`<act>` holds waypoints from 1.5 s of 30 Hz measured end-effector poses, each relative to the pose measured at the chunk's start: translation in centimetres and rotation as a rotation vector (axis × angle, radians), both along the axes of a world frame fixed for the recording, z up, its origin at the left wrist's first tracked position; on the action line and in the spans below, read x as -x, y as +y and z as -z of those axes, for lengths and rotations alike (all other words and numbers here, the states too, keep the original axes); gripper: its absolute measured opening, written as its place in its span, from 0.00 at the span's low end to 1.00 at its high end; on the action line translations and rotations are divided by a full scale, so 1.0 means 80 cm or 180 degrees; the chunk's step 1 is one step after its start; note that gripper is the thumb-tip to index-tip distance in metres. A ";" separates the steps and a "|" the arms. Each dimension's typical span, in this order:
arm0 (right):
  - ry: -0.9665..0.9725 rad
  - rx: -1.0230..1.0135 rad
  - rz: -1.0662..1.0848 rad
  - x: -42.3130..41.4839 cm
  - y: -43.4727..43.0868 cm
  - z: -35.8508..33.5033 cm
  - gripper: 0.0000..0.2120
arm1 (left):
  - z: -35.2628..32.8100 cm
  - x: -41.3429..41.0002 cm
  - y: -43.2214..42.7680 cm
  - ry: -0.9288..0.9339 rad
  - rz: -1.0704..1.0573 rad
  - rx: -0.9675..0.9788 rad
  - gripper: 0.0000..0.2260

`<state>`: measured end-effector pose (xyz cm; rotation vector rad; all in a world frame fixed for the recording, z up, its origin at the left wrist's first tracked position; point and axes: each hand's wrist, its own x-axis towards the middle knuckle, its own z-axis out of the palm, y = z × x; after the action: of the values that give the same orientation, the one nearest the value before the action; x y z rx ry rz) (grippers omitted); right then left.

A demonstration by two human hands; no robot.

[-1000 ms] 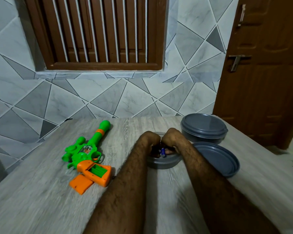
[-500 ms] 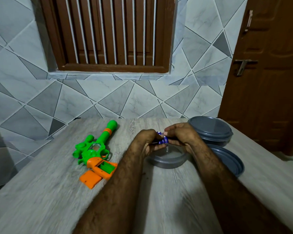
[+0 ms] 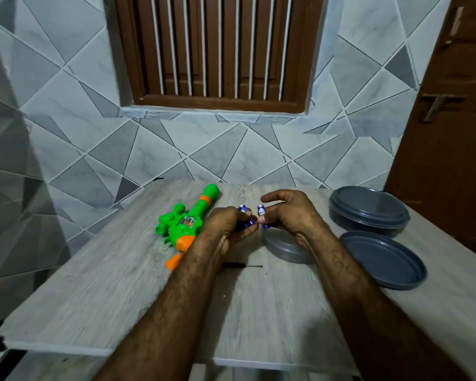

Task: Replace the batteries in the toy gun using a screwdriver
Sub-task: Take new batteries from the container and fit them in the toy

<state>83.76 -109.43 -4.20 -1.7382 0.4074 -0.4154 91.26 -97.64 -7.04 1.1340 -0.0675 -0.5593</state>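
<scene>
Over the middle of the tabletop (image 3: 121, 284), both hands are up and busy with batteries. The left hand (image 3: 226, 229) is clamped on a blue battery (image 3: 243, 213), and there may be a second one tucked lower in that grip, though it's blurred. The right hand (image 3: 289, 213) pinches another blue battery with a white band (image 3: 261, 211) between thumb and fingertip, the other fingers curled loose above. The two hands sit close, not touching.

The toy gun (image 3: 188, 218) lies flat to the left, bright green with an orange ring on the barrel and an orange grip, muzzle pointing toward the wall. A thin black screwdriver (image 3: 241, 266) lies just under the left wrist.

Beneath the right hand there's a small grey round container (image 3: 286, 248); further right, a bigger lidded grey container (image 3: 368, 210) and a loose grey lid (image 3: 382, 259). Pale wood-grain top, grey and white tiled wall (image 3: 217, 155), barred brown window (image 3: 217, 50), brown door (image 3: 456, 133) at right.
</scene>
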 end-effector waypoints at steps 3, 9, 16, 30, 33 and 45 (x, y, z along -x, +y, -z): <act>0.0068 -0.0054 -0.0187 -0.004 0.024 0.001 0.17 | -0.001 -0.001 0.028 -0.0052 -0.0129 -0.0029 0.08; 0.0349 -0.0072 -0.0675 -0.016 0.068 0.013 0.10 | 0.008 0.001 0.077 -0.0167 -0.0427 -0.0192 0.06; 0.0557 0.0406 -0.0573 -0.037 0.096 0.032 0.11 | 0.009 0.001 0.114 -0.0313 -0.0769 -0.0476 0.06; 0.0942 0.2615 -0.0291 -0.043 0.128 0.037 0.09 | 0.023 -0.027 0.145 0.0078 -0.1187 -0.0630 0.07; 0.1006 0.2691 -0.0304 -0.043 0.131 0.043 0.12 | 0.026 -0.025 0.145 0.0058 -0.1236 -0.0591 0.07; 0.0883 0.1026 -0.0418 -0.048 0.121 0.041 0.08 | 0.032 -0.016 0.144 0.0173 -0.1156 -0.0589 0.05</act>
<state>87.59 -99.78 -7.52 -2.1341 0.4379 -0.1487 92.54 -86.12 -9.63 1.2740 0.2377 -0.2751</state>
